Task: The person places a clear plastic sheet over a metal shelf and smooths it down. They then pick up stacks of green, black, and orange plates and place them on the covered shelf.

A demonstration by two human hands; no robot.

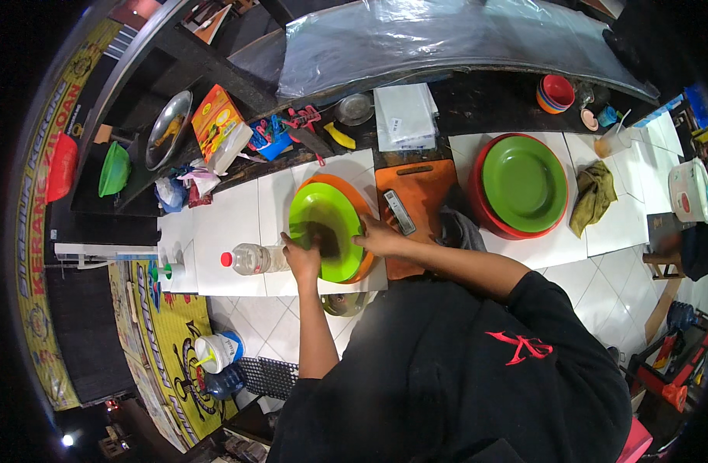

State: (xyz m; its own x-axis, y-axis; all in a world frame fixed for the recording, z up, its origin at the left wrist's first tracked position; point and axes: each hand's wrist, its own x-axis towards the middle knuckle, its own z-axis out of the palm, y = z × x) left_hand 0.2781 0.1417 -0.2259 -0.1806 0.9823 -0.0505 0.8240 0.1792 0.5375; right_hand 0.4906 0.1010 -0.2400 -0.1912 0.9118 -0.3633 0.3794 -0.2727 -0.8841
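Both hands are at a light green plate, which lies over an orange plate on the white tiled counter. My left hand is at the near left rim, and my right hand holds the right rim with its thumb over the edge. A clear plastic bottle with a red cap lies on its side, just left of my left hand. Right of the plates is an orange cutting board with a small grey device on it.
A dark green plate tops red plates at the right, beside an olive cloth. Along the back ledge are plastic packets, a metal ashtray-like dish, a yellow-handled object, stacked bowls and a tissue pack. A cup stands far right.
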